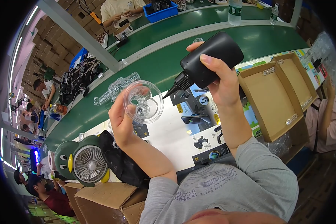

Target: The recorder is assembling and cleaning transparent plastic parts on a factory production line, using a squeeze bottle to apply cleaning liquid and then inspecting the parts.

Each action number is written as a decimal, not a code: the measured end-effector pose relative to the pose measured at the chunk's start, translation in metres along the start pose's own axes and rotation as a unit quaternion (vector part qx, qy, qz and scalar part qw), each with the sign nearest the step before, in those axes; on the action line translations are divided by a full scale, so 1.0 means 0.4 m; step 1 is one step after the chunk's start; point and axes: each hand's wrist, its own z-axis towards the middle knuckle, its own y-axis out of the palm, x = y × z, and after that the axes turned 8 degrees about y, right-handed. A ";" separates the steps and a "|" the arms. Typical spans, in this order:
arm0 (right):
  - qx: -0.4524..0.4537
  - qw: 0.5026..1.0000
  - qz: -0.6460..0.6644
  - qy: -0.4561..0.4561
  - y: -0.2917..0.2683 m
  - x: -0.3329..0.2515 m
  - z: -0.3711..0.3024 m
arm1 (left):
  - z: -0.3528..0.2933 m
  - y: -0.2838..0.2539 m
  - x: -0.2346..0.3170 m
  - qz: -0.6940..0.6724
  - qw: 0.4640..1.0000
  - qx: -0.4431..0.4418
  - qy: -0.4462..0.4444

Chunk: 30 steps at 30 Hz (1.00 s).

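Observation:
My left hand (120, 121) is closed on a clear plastic round part (157, 116), a wide flanged disc with a hollow, cup-like centre, held up over the bench. My right hand (224, 76) wraps around a black squeeze bottle (212, 56), tilted so its narrow pointed nozzle aims down and left. The nozzle tip is at the right rim of the disc; whether it touches cannot be made out. Just beyond my left hand, a long clear plastic piece (117, 89) lies on the green bench (156, 76). Printed cardboard sheets (198, 112) lie beneath my hands.
Right, an open cardboard tray (267, 100) holds a few small clear parts. Left stand a green duck-faced fan (90, 164) and black mesh bag (119, 160), near a cardboard box (104, 198). Beyond are a water bottle (235, 13), blue bin (161, 14) and co-workers.

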 end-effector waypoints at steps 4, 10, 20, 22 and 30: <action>0.002 1.000 0.003 -0.006 -0.001 0.002 0.003 | 0.000 0.001 0.000 -0.002 1.000 0.002 -0.006; 0.006 1.000 0.004 -0.009 -0.002 0.002 0.003 | 0.000 -0.001 0.004 -0.011 1.000 -0.017 -0.011; 0.011 1.000 -0.002 -0.008 -0.004 -0.003 0.002 | -0.003 0.004 0.005 -0.038 0.998 -0.035 -0.032; 0.004 1.000 -0.006 0.000 -0.005 -0.004 0.001 | -0.006 0.002 0.006 -0.045 0.997 -0.043 -0.036; -0.029 0.999 -0.027 0.007 -0.009 -0.009 0.000 | -0.016 -0.004 0.001 -0.101 0.990 -0.083 -0.055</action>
